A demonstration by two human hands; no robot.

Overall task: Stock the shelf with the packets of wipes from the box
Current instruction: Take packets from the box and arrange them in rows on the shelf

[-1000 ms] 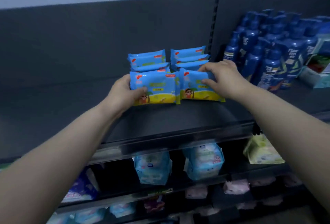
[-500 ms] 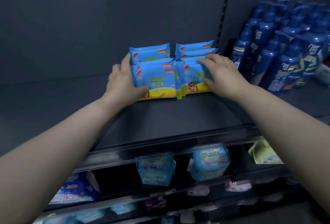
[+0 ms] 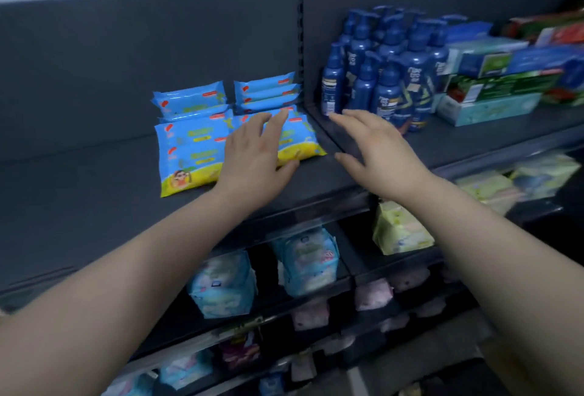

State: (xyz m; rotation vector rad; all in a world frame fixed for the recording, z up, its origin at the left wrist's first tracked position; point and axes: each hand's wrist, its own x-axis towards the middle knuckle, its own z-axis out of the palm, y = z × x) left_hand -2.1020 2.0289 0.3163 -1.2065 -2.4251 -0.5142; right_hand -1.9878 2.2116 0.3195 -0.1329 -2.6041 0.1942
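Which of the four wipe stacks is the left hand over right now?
The front-right stack: the left hand lies across it, fingers straight; the other three stacks have no fingers over them.

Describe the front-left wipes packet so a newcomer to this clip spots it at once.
On the dark upper shelf, left of the blue pump bottles, lies a cluster of blue wipes packets. The front-left packet sits nearest the shelf edge. Unlike its neighbour, partly hidden by the left hand, it is uncovered, its cartoon face and yellow band showing.
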